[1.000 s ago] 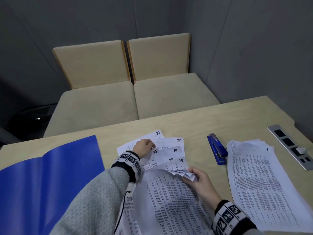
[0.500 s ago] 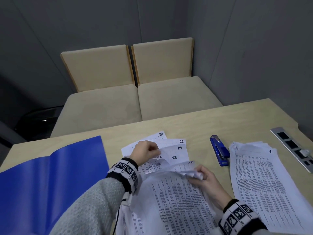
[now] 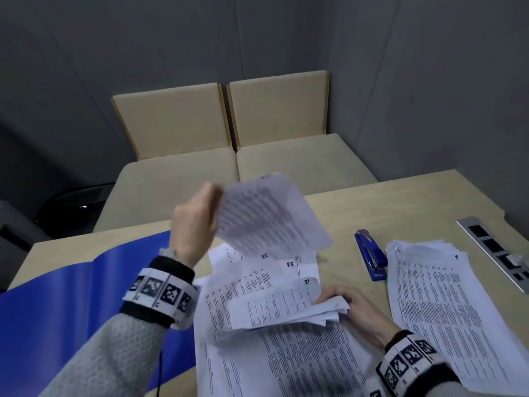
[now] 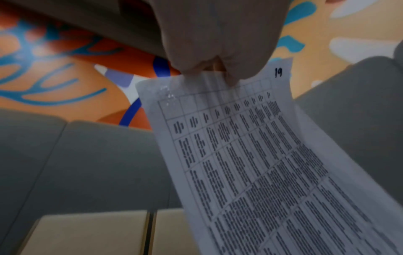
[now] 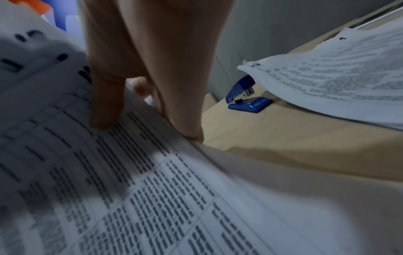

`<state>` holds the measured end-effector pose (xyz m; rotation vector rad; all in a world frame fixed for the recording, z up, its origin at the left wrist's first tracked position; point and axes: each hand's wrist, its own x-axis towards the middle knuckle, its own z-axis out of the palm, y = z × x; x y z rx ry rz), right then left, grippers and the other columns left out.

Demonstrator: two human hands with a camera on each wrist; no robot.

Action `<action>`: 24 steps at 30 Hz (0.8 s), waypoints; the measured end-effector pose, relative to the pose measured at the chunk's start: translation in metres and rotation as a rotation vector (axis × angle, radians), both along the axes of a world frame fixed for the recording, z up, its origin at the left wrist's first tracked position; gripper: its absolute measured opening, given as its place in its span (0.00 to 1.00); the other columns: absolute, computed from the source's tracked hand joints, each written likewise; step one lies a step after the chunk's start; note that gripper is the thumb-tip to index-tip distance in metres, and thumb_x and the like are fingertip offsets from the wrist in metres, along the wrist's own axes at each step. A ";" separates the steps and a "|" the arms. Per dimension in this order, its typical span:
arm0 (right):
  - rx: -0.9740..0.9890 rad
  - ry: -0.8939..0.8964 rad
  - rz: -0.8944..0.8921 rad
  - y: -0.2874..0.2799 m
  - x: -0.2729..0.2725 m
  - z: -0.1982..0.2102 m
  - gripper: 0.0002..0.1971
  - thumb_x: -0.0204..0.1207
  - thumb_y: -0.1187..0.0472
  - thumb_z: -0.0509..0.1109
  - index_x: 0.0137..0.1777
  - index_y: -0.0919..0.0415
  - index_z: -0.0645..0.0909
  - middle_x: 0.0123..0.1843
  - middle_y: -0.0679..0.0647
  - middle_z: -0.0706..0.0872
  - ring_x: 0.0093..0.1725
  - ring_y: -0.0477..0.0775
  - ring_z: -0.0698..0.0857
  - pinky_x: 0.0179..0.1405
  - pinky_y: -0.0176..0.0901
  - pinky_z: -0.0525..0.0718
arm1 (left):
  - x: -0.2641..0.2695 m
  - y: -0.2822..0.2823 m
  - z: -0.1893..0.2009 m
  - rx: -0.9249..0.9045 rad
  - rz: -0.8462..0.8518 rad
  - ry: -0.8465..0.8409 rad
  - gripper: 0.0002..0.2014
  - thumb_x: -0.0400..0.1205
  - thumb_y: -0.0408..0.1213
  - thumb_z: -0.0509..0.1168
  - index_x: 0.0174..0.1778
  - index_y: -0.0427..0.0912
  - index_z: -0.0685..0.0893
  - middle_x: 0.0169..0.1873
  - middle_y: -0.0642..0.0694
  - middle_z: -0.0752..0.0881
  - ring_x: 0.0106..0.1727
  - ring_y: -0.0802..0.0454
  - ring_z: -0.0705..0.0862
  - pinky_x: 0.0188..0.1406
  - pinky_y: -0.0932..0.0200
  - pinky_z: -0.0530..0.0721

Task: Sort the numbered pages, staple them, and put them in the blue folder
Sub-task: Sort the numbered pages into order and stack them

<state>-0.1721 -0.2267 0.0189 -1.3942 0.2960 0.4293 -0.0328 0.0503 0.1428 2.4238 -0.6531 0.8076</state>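
Your left hand pinches one sheet, page 19, at its top edge, thumb and fingers clamped together on the paper just beside the handwritten number. It hangs in the air above the loose pages, curving under its own weight. Your right hand has its fingers curled into the right-hand edge of that loose fan, the thumb under a few lifted sheets and the fingertips pressing on top.

Judge the paper as very light and limp: one sheet flops and catches air, so hold it near a corner or the top margin, as you do now, and lay it down flat, not dropped. The lifted corners under your right hand look crumpled, so they may tear or snag if you pull hard. Slide, don't tug.

Counting what shows: one sheet in the air; one loose heap in front of you, with the numbers 25, 23 and 21 readable; one squared-up pile to your right with page 1 on top, its sheets too many to count. One blue stapler lies between the two lots, touching neither. One blue folder lies open to your left on the table.
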 end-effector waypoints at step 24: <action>-0.174 -0.121 -0.097 0.036 0.022 -0.009 0.09 0.67 0.78 0.74 0.47 0.72 0.81 0.58 0.52 0.77 0.52 0.40 0.81 0.42 0.21 0.78 | -0.014 -0.008 -0.129 0.058 -0.452 1.110 0.09 0.84 0.38 0.60 0.40 0.53 0.81 0.32 0.59 0.81 0.33 0.65 0.77 0.41 0.63 0.76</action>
